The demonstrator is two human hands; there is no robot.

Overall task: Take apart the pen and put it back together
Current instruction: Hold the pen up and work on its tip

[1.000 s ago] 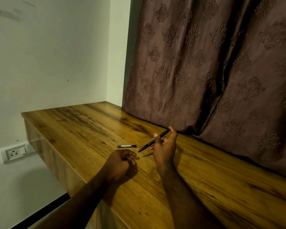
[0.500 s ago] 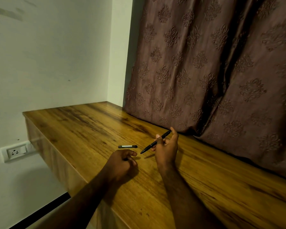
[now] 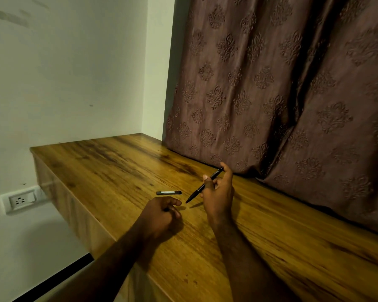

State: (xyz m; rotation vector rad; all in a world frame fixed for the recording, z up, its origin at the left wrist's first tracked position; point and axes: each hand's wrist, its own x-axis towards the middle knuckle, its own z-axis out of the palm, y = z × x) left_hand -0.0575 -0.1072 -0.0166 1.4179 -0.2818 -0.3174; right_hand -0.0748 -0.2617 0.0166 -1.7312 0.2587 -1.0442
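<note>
My right hand [image 3: 218, 195] holds a slim black pen [image 3: 198, 190] a little above the wooden table [image 3: 109, 168], tip pointing down-left, rear end up by my fingertips. A short black pen cap [image 3: 169, 192] with a pale strip lies flat on the table just left of the pen's tip. My left hand [image 3: 159, 216] rests on the table below the cap, fingers curled in; something small and dark shows between thumb and finger, too small to name.
A brown patterned curtain [image 3: 282, 94] hangs along the back of the table, its hem resting on the wood. The table's left edge [image 3: 59, 192] drops off beside a white wall with a power socket [image 3: 20, 200].
Both hands and the pen hold nearly the same pose; only the view shifts slightly. The cap has not moved.
</note>
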